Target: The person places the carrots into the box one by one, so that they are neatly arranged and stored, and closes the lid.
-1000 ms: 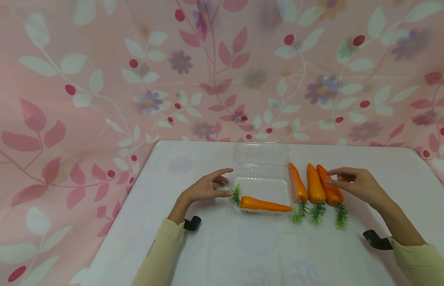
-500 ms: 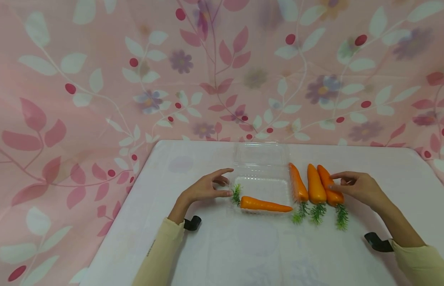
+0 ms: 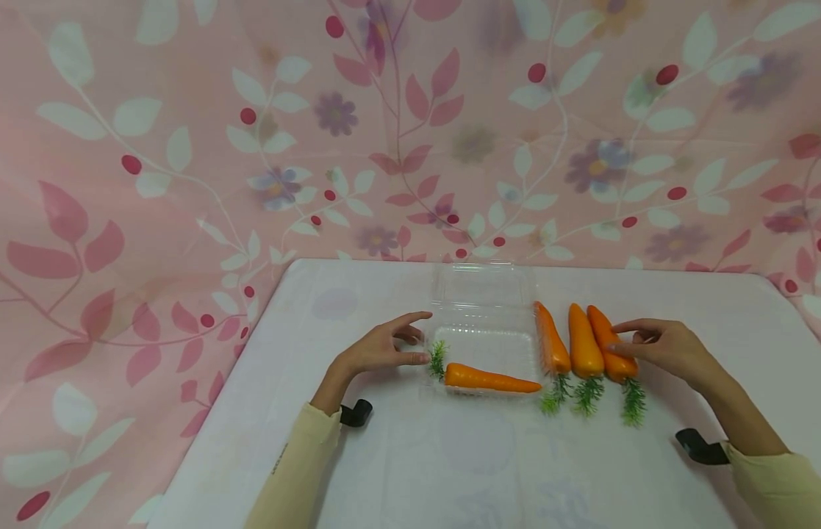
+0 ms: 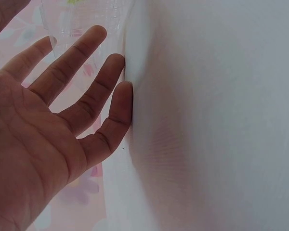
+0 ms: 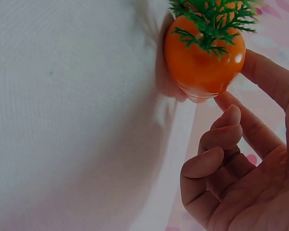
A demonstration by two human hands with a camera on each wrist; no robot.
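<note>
A clear plastic clamshell box [image 3: 509, 345] lies with its lid [image 3: 483, 285] folded back in the head view. One orange toy carrot [image 3: 489, 378] with a green top lies along its near side. My left hand [image 3: 380, 344] is at the box's left wall, fingers spread and relaxed, holding nothing; the left wrist view shows its palm [image 4: 33, 139]. Right of the box lie three more carrots, tips pointing away. Thumb and index finger of my right hand [image 3: 671, 353] touch the right side of the rightmost carrot [image 3: 602, 327]; the other fingers bend loosely below it.
The middle carrot [image 3: 584, 342] lies against the rightmost one. Another carrot [image 3: 551, 338] lies close by the box's right wall. A white cloth covers the table [image 3: 450, 470], and a pink floral curtain [image 3: 410, 132] hangs behind its far edge.
My right hand has shifted slightly right and down, from over the rightmost carrot to its right side. My left hand, the box and the carrots have stayed in place.
</note>
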